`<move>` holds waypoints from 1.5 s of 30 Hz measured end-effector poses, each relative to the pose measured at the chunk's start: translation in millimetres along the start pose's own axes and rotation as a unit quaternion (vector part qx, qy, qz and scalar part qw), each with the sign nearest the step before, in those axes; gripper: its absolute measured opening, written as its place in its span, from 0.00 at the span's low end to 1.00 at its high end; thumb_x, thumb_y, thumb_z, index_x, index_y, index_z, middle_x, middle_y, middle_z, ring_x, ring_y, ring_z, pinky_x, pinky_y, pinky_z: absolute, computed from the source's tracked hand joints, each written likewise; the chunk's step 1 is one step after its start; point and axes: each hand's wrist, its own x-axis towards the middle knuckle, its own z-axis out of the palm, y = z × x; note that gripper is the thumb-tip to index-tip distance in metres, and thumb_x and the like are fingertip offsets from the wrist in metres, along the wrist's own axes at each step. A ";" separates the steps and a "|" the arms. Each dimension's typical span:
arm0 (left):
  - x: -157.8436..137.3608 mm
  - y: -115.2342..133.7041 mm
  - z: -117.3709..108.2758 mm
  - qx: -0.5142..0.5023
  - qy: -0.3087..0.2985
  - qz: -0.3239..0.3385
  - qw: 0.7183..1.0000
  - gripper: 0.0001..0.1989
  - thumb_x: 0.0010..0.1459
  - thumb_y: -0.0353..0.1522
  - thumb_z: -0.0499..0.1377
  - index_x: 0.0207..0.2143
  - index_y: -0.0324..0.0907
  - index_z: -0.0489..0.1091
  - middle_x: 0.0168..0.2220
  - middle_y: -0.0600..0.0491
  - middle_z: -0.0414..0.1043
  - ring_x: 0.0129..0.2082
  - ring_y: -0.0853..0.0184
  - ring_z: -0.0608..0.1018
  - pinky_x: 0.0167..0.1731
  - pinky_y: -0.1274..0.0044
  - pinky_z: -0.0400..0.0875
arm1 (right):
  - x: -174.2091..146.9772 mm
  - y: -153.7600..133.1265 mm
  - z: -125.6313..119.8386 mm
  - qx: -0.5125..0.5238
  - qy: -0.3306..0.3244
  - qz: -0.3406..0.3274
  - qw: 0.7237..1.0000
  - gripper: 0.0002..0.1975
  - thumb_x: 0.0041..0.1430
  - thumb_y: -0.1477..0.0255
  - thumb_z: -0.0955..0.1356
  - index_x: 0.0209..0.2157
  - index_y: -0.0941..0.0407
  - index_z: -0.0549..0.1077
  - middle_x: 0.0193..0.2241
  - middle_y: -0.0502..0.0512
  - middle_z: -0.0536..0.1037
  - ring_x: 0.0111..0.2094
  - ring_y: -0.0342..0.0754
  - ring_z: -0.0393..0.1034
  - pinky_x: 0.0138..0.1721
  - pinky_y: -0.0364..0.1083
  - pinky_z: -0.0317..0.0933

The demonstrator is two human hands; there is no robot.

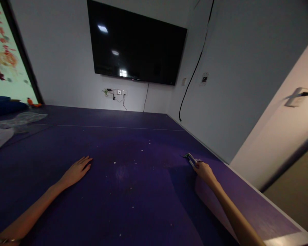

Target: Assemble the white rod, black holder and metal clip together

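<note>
My left hand [78, 168] rests palm down on a dark purple tabletop [89, 205], its fingers stretched out and nothing in them. Farther right, my right hand [204, 170] is closed around a small, slim white-and-green tool [191, 159]. Two pale arms show on the tool, and its tip points away to the left, close to the surface. I cannot make out its exact kind. Several tiny white scraps [115, 163] lie scattered on the purple surface between the two hands.
Crumpled clear plastic [23, 118] and a white sheet [0, 137] lie at far left, near dark blue cloth [7, 105]. A television [138, 42] hangs above wall sockets [119, 92]. A black cable [195, 70] dangles down the right wall, which borders the surface.
</note>
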 end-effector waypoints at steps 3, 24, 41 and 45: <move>-0.4 2.2 -2.4 -0.002 -0.001 0.000 1.000 0.29 0.56 0.44 0.43 0.53 0.37 0.65 0.56 0.45 0.61 0.58 0.58 0.61 0.57 0.66 0.55 | -0.3 -1.0 1.0 -0.006 0.008 0.004 1.000 0.09 0.50 0.73 0.63 0.27 0.57 0.76 0.28 0.58 0.78 0.31 0.49 0.73 0.26 0.40 0.56; 11.8 69.1 -48.7 -0.094 0.062 -0.038 0.993 0.22 0.54 0.40 0.46 0.44 0.37 0.70 0.50 0.46 0.69 0.52 0.60 0.69 0.54 0.69 0.59 | -10.4 -39.8 -15.5 0.077 0.008 0.011 0.997 0.13 0.52 0.75 0.62 0.31 0.56 0.79 0.27 0.58 0.79 0.31 0.51 0.74 0.25 0.41 0.55; 70.2 318.4 -26.4 -0.438 -0.132 -0.074 0.886 0.24 0.56 0.45 0.48 0.28 0.35 0.72 0.27 0.44 0.75 0.20 0.69 0.72 0.18 0.79 0.61 | -50.5 -199.9 -37.9 0.097 0.073 -0.216 0.969 0.13 0.56 0.80 0.59 0.31 0.58 0.75 0.28 0.58 0.74 0.28 0.45 0.68 0.30 0.40 0.58; 74.0 316.0 -30.1 -0.424 -0.100 -0.060 0.898 0.25 0.53 0.48 0.49 0.18 0.37 0.68 0.18 0.49 0.70 0.19 0.69 0.71 0.19 0.79 0.59 | -64.3 -210.8 -34.9 0.085 0.087 -0.229 0.966 0.15 0.53 0.84 0.59 0.35 0.60 0.74 0.32 0.62 0.73 0.33 0.49 0.67 0.36 0.45 0.60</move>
